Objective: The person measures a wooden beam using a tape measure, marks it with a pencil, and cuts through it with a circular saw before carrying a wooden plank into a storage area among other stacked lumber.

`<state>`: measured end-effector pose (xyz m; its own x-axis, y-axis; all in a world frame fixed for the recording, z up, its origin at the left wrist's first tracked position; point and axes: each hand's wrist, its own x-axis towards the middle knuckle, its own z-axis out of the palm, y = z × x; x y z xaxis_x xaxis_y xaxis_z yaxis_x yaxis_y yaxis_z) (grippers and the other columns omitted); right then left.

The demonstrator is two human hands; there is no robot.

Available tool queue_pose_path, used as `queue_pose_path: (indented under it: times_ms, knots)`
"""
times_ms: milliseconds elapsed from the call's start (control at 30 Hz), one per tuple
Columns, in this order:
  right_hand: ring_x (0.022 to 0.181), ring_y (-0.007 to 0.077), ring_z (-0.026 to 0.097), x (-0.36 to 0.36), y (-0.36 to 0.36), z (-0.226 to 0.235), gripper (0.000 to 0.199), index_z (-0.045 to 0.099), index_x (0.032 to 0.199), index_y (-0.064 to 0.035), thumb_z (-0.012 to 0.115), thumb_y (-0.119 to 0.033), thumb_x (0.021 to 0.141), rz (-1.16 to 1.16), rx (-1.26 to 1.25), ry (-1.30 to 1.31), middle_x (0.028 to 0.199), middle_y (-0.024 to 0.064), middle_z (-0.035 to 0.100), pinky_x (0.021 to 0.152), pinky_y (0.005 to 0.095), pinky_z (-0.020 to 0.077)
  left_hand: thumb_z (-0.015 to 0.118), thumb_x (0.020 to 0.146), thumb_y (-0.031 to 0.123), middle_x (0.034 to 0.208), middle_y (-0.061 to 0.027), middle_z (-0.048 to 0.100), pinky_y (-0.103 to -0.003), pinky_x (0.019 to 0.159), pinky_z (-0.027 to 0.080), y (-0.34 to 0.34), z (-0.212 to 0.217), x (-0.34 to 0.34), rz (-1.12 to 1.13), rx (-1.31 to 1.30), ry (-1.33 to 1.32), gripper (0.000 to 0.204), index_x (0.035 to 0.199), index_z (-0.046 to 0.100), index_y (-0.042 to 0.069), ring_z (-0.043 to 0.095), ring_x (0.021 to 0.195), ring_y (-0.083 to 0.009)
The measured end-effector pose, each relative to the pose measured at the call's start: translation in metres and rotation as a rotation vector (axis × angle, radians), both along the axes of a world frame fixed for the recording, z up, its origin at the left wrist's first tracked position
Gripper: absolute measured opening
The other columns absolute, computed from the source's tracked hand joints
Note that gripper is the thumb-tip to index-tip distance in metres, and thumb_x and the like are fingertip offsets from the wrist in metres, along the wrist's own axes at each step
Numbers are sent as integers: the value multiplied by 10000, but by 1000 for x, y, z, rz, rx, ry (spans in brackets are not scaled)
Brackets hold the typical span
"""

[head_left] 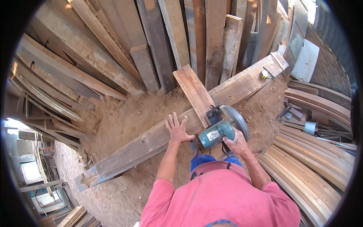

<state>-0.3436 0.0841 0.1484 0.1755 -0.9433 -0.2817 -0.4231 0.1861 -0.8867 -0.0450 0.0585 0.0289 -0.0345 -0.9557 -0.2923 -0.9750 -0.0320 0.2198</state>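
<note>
A reddish-brown short board lies crosswise over a long, thick wooden beam. At the near end of the short board is a teal circular saw with a grey, rounded blade guard. My right hand is wrapped round the saw's rear handle. My left hand has its fingers spread, over the beam just left of the saw; whether it touches the wood I cannot tell. The saw's blade is hidden.
A small yellow-and-white tape measure rests towards the beam's far right end. Tall planks lean in a row at the back. Stacked timber strips lie at the right, beside a grey can. Sawdust covers the ground.
</note>
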Motion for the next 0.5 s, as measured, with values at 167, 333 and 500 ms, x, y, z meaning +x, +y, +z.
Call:
queue_pose_path:
  times_ms: [167,333,500]
  knots:
    - [880,311,652,8,-1,-6,329,631,1084,28,694,-153,817,-1,31,-9,939,203,674,853,408,504,889,454,596,1581,-232,203,-661,1174,59,-5,0,3,16,46,32,1195,1498,407,272,95,1489,-461]
    - [860,307,649,18,1,-15,325,628,1081,21,678,-161,816,-4,30,-42,914,195,668,838,404,508,894,426,612,1548,-229,245,-662,1166,84,-5,-3,2,17,31,47,1192,1472,438,266,131,1470,-468]
    - [842,312,645,24,0,-22,317,628,1073,15,673,-160,813,8,96,-57,899,199,660,825,407,508,872,447,644,1525,-237,271,-657,1164,95,-4,-5,4,11,-10,55,1156,1456,457,262,156,1456,-468]
